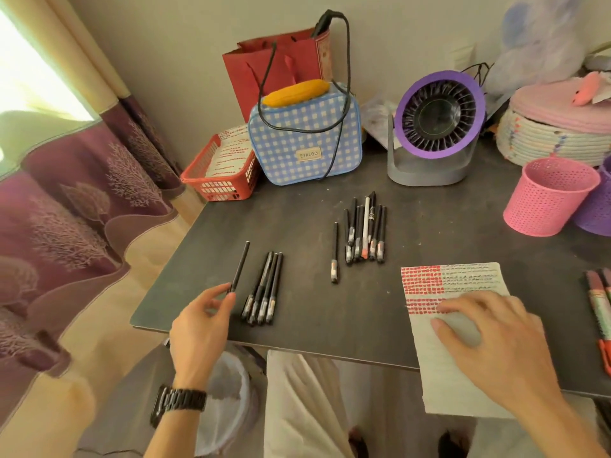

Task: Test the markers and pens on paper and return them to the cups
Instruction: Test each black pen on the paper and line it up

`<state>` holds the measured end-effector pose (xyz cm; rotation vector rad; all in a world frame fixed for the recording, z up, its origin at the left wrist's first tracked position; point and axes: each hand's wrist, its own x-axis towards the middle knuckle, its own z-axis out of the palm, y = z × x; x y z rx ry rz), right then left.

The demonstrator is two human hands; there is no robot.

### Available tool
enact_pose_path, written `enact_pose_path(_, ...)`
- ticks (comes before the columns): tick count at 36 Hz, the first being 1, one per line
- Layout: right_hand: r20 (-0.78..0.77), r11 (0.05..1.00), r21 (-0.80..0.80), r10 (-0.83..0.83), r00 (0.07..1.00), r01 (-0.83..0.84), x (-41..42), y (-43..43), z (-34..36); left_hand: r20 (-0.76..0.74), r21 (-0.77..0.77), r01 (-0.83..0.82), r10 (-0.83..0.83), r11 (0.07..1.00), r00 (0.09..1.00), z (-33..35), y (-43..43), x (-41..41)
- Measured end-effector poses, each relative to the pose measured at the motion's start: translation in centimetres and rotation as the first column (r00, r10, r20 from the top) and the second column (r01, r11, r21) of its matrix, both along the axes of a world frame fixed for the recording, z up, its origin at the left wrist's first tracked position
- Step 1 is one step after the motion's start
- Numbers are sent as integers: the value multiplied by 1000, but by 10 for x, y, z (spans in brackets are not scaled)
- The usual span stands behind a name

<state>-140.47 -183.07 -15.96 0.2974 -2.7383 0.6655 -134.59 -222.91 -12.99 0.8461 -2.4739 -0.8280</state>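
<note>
My left hand pinches the lower end of a black pen at the table's front left; the pen points away from me. Just right of it lies a group of several black pens. A single black pen and a larger bunch of pens lie mid-table. My right hand rests with spread fingers on the test paper, which carries red and dark marks. A pink mesh cup and a purple cup stand at the right. Red-capped markers lie at the right edge.
At the back stand a red basket, a blue checked bag with a black cable, a red paper bag, a purple fan and a woven basket. A curtain hangs left. The paper overhangs the dark table's front edge.
</note>
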Motion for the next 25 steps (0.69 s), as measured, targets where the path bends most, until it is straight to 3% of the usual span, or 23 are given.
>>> enact_pose_path(6, 75, 1000, -4, -15, 997, 15, 3, 0, 2, 46, -97, 26, -21, 995, 999, -10, 4, 0)
enact_pose_path(12, 30, 1000, -16, -4, 1000, 5, 2, 1, 0, 45, -170, 7, 0, 985, 999, -12, 7, -3)
enact_pose_path(25, 21, 1000, -6, 2, 1000, -2, 1, 3, -4, 53, -195, 46, -36, 980, 998, -15, 9, -4)
